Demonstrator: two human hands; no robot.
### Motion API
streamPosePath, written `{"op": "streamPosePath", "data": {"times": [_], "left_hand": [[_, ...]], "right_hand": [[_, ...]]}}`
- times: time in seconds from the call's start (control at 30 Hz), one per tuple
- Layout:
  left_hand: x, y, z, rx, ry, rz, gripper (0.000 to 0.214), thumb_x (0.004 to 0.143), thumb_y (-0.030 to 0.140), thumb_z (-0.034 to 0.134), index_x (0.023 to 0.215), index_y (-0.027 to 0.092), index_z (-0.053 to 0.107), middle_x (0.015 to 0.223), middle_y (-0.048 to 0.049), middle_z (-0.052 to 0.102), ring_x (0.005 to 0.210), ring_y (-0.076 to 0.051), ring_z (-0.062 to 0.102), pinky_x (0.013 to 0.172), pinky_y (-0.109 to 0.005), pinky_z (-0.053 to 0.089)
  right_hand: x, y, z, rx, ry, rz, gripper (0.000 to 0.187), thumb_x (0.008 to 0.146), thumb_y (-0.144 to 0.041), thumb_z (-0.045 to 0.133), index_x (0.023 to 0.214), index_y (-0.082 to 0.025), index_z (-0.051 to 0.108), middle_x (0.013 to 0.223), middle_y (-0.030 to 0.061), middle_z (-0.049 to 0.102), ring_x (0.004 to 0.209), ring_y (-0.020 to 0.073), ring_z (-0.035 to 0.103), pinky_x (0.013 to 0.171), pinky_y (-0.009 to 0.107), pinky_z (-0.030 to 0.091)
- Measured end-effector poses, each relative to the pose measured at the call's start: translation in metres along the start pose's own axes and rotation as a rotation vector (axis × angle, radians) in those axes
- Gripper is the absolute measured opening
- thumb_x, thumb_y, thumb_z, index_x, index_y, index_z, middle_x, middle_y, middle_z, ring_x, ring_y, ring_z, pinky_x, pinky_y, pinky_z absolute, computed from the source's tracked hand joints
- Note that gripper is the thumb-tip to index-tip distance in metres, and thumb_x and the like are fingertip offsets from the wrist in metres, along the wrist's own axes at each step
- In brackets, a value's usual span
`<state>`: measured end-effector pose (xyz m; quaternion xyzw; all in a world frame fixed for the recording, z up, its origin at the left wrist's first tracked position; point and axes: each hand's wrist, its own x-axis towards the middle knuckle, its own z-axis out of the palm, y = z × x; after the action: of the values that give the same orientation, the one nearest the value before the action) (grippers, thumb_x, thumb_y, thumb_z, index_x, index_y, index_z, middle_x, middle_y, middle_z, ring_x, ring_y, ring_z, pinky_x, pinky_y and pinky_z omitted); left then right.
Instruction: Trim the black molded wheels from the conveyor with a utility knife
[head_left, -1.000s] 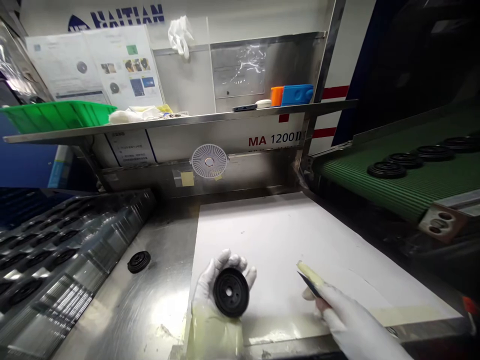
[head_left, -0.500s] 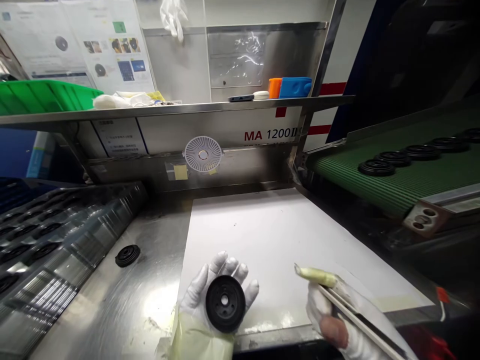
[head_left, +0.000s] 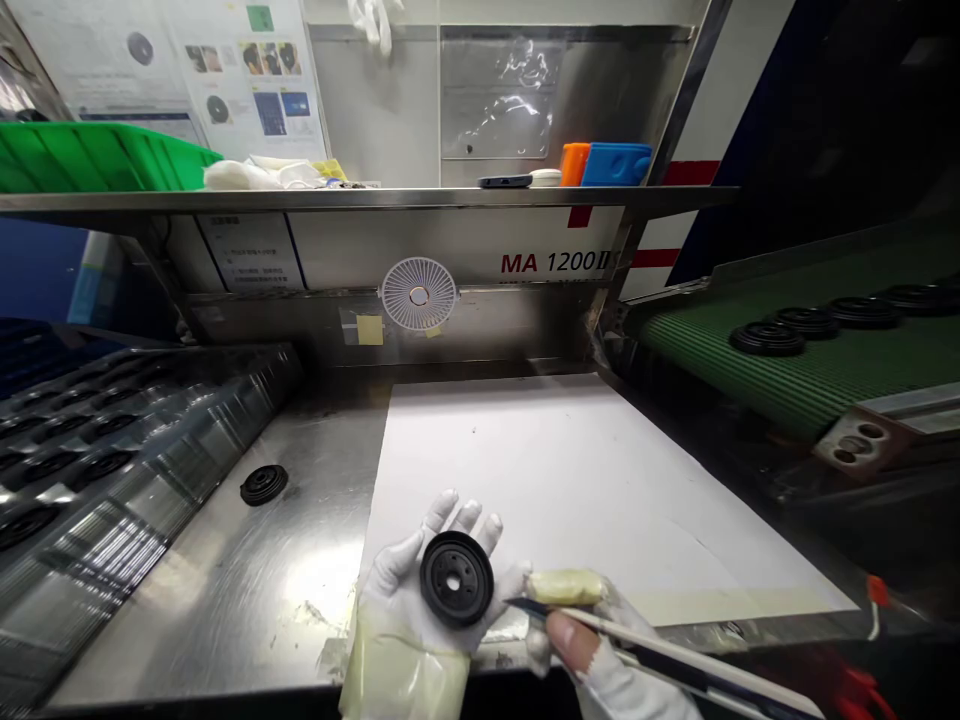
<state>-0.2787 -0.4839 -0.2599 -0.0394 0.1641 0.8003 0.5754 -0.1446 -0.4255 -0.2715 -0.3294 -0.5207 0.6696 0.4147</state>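
My left hand (head_left: 397,590), in a white glove with pale yellow wrapping at the wrist, is palm up with its fingers spread. On its palm and fingers rests a black wheel-like disc (head_left: 441,598) with a raised rim and a hole in its centre. Close by on the right, my right hand (head_left: 581,635) grips a long, slim white and black tool (head_left: 675,660). Its dark pointed tip is beside the disc's lower right edge; I cannot tell whether they touch. Yellow tape wraps the right forefinger, and the thumb tip is bare. Another black disc (head_left: 264,485) lies on the metal table.
A white sheet (head_left: 510,450) covers part of the metal table. Clear trays (head_left: 187,470) holding black discs are stacked at left. On the right, a green conveyor (head_left: 697,340) carries several discs. A shelf (head_left: 420,198) runs across the back, above a small white fan (head_left: 418,294).
My right hand has moved left with the tool, bringing its tip beside the disc. The disc has tilted slightly in my left hand. The view has shifted a little.
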Motion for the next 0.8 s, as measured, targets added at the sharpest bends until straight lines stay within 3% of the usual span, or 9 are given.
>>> {"op": "streamPosePath", "data": {"times": [0.07,0.13,0.23,0.33,0.4,0.43,0.53,0.63,0.8], "left_hand": [[-0.007,0.003,0.0,0.027,0.002,-0.014,0.04,0.068,0.012,0.051,0.105,0.021,0.06,0.119,-0.0097,0.058,0.118,-0.034,0.045,0.088,-0.06,0.04],[-0.012,0.006,0.003,0.112,0.055,-0.04,0.035,0.072,0.012,0.053,0.104,0.023,0.06,0.121,-0.0091,0.057,0.11,-0.036,0.052,0.074,-0.053,0.05],[-0.013,0.008,0.009,0.253,0.178,-0.17,0.034,0.076,0.034,0.059,0.105,0.016,0.058,0.113,-0.0165,0.06,0.085,-0.037,0.063,0.052,-0.039,0.053],[-0.015,0.008,0.013,0.237,0.24,-0.225,0.047,0.077,0.044,0.054,0.112,0.012,0.054,0.119,-0.0191,0.055,0.089,-0.039,0.061,0.062,-0.055,0.052],[-0.018,0.006,0.011,0.23,0.185,-0.199,0.043,0.079,0.037,0.051,0.116,0.016,0.053,0.123,-0.0162,0.053,0.092,-0.038,0.06,0.063,-0.057,0.051],[-0.019,0.005,0.008,0.253,0.141,-0.176,0.04,0.079,0.033,0.051,0.116,0.017,0.053,0.118,-0.0156,0.056,0.088,-0.036,0.061,0.059,-0.052,0.052],[-0.022,0.002,-0.004,0.376,0.075,-0.117,0.036,0.08,0.032,0.05,0.11,0.013,0.057,0.082,-0.0132,0.063,0.06,-0.023,0.061,0.042,-0.029,0.046],[-0.019,-0.001,-0.015,0.431,0.117,-0.082,0.037,0.081,0.04,0.046,0.095,0.01,0.062,0.06,-0.0081,0.057,0.047,-0.018,0.056,0.04,-0.026,0.041],[-0.017,-0.003,-0.018,0.419,-0.03,-0.25,0.055,0.083,0.051,0.035,0.07,0.004,0.062,0.068,-0.0162,0.061,0.043,-0.012,0.053,0.034,-0.018,0.03]], "right_hand": [[0.005,-0.007,-0.009,-0.003,0.034,0.012,0.034,0.061,-0.048,0.076,0.079,-0.02,0.066,0.062,0.0031,0.068,0.056,0.0168,0.063,0.056,0.025,0.051],[0.009,-0.015,-0.016,0.015,0.002,0.051,0.035,0.062,-0.046,0.076,0.081,-0.019,0.066,0.055,0.0016,0.065,0.047,0.0149,0.06,0.049,0.025,0.051],[0.011,-0.027,-0.021,-0.012,-0.043,0.07,0.035,0.06,-0.044,0.078,0.078,-0.016,0.066,0.058,0.0042,0.067,0.05,0.0175,0.062,0.051,0.029,0.052],[0.012,-0.037,-0.018,-0.081,-0.092,0.119,0.034,0.063,-0.042,0.076,0.081,-0.015,0.066,0.06,0.0046,0.067,0.05,0.0181,0.062,0.053,0.031,0.052],[0.012,-0.041,-0.013,-0.134,-0.146,0.157,0.033,0.067,-0.042,0.073,0.083,-0.015,0.066,0.057,0.0029,0.065,0.047,0.0161,0.059,0.051,0.03,0.051],[0.011,-0.043,-0.01,-0.158,-0.173,0.163,0.03,0.068,-0.042,0.072,0.081,-0.015,0.066,0.055,0.0021,0.063,0.047,0.0152,0.057,0.051,0.029,0.05],[0.01,-0.045,0.001,-0.144,-0.238,0.139,0.023,0.071,-0.038,0.069,0.076,-0.016,0.065,0.068,0.0027,0.064,0.064,0.0163,0.06,0.067,0.03,0.05],[0.009,-0.043,0.011,-0.01,-0.369,0.23,0.022,0.075,-0.038,0.065,0.082,-0.017,0.065,0.077,0.0038,0.064,0.072,0.0182,0.06,0.076,0.034,0.047],[0.01,-0.034,0.017,-0.117,-0.424,0.281,0.032,0.076,-0.041,0.063,0.059,-0.015,0.058,0.056,0.0012,0.056,0.054,0.0131,0.052,0.06,0.028,0.043]]}}
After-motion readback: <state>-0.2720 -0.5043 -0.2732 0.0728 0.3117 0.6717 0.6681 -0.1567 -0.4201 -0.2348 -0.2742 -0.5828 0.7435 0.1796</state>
